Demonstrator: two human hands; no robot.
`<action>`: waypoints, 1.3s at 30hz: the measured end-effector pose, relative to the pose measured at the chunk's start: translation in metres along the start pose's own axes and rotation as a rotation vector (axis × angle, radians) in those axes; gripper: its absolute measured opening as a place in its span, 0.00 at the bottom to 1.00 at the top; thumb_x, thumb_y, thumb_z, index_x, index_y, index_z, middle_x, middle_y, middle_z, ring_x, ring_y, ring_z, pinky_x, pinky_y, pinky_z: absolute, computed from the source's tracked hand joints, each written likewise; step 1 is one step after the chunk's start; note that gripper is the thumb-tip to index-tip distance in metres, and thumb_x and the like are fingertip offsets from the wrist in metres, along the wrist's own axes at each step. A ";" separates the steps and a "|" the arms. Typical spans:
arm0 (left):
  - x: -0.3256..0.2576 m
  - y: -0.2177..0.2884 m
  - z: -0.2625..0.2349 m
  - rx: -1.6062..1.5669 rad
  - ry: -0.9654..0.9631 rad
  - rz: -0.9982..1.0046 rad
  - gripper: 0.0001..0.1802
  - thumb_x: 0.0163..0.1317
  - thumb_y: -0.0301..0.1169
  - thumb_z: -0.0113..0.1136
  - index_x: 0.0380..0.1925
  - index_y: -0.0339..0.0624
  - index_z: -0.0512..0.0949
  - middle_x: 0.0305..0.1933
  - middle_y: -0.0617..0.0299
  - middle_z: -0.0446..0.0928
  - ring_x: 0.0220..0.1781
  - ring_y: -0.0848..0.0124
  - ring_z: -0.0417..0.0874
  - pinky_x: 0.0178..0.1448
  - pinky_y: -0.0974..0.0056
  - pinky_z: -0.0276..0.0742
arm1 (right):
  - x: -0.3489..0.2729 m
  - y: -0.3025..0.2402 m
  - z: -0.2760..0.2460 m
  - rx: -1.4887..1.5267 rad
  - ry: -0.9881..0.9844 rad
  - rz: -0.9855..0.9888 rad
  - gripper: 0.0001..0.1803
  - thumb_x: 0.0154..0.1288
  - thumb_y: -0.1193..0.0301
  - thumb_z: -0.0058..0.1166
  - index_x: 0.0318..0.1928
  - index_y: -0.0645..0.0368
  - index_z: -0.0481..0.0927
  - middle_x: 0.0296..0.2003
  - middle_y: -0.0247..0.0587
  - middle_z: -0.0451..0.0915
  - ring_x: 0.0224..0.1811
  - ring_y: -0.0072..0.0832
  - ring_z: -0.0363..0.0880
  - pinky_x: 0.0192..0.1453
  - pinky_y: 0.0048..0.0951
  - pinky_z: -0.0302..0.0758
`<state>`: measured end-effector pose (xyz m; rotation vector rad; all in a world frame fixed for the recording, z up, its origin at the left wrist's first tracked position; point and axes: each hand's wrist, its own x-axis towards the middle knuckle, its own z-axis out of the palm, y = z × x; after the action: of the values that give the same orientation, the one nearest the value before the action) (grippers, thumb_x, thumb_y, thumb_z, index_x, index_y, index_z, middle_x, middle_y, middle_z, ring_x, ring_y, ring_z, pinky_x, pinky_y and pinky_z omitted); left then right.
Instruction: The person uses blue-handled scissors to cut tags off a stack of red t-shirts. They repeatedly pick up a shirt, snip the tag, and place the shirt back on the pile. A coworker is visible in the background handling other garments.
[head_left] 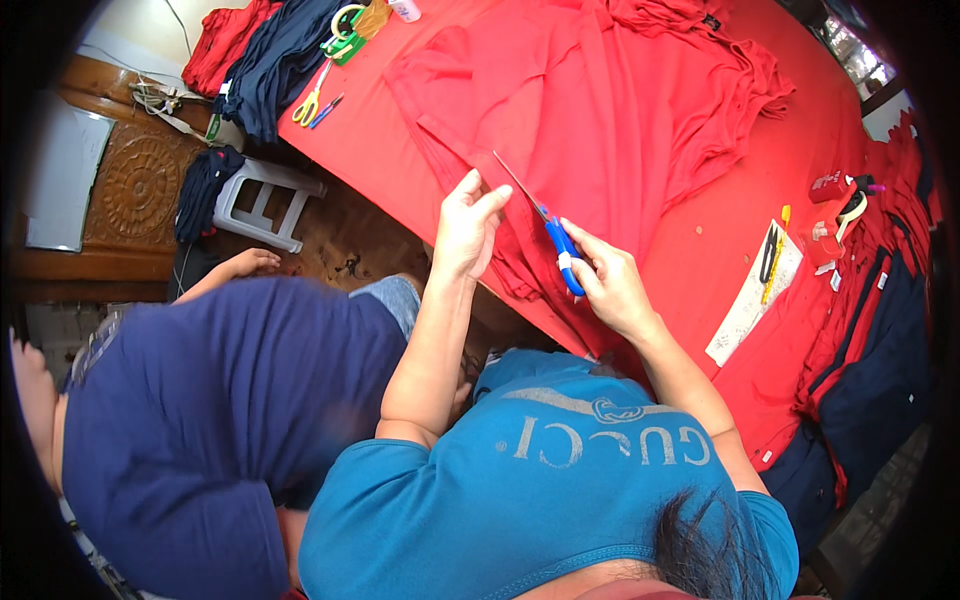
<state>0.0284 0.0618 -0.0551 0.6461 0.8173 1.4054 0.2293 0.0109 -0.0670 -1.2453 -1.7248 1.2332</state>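
Observation:
My right hand (612, 285) is wrapped around the blue handles of a pair of scissors (560, 240). Their thin blades look closed and point up and to the left, away from me. Just left of the blades is my left hand (468, 228), raised, with thumb and forefinger drawn close together and the other fingers curled. Whether something thin lies between those fingertips is too small to make out. Both hands are over the near edge of the table, above a loosely spread red garment (590, 130) with folds hanging toward me.
Beside me at left sits a person in a dark blue shirt (220, 370). A white stool (268, 200) stands beyond. Yellow-handled scissors (306, 108) and a green tape dispenser (345, 46) lie far left on the red-covered table. Rightward are a paper piece (735, 315) and piled garments (870, 350).

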 end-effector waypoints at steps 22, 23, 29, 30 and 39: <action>-0.001 0.018 0.014 0.002 -0.061 0.025 0.22 0.61 0.17 0.56 0.57 0.31 0.71 0.52 0.59 0.77 0.51 0.75 0.77 0.54 0.70 0.74 | -0.001 -0.008 -0.008 0.153 0.019 0.050 0.29 0.65 0.67 0.54 0.64 0.65 0.67 0.52 0.58 0.76 0.55 0.46 0.77 0.57 0.36 0.73; 0.002 0.018 0.009 -0.068 -0.029 0.028 0.21 0.62 0.18 0.56 0.56 0.31 0.71 0.51 0.60 0.78 0.50 0.76 0.77 0.52 0.70 0.74 | -0.002 -0.010 -0.006 0.156 0.006 0.069 0.29 0.65 0.67 0.54 0.64 0.65 0.67 0.52 0.58 0.76 0.55 0.45 0.78 0.57 0.36 0.73; -0.007 0.036 0.023 0.124 -0.124 0.107 0.19 0.62 0.17 0.55 0.54 0.30 0.72 0.50 0.59 0.78 0.45 0.78 0.77 0.49 0.73 0.73 | -0.008 -0.033 -0.003 -0.093 0.070 -0.170 0.32 0.64 0.64 0.57 0.65 0.64 0.66 0.48 0.55 0.78 0.46 0.41 0.81 0.51 0.35 0.76; -0.010 0.037 0.023 0.154 -0.146 0.109 0.21 0.62 0.17 0.55 0.56 0.31 0.71 0.52 0.58 0.77 0.49 0.76 0.77 0.53 0.70 0.72 | -0.009 -0.033 -0.003 -0.096 0.090 -0.202 0.32 0.64 0.65 0.57 0.66 0.64 0.65 0.46 0.54 0.78 0.43 0.40 0.80 0.50 0.35 0.76; -0.024 0.041 0.032 0.201 -0.233 0.109 0.26 0.59 0.16 0.58 0.59 0.33 0.69 0.54 0.59 0.76 0.53 0.74 0.77 0.60 0.68 0.71 | -0.022 -0.032 -0.002 0.227 0.103 -0.043 0.27 0.65 0.70 0.53 0.63 0.66 0.68 0.46 0.57 0.79 0.47 0.37 0.81 0.53 0.33 0.75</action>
<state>0.0303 0.0435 -0.0007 1.0033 0.7512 1.3247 0.2283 -0.0129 -0.0363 -1.1123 -1.4849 1.2768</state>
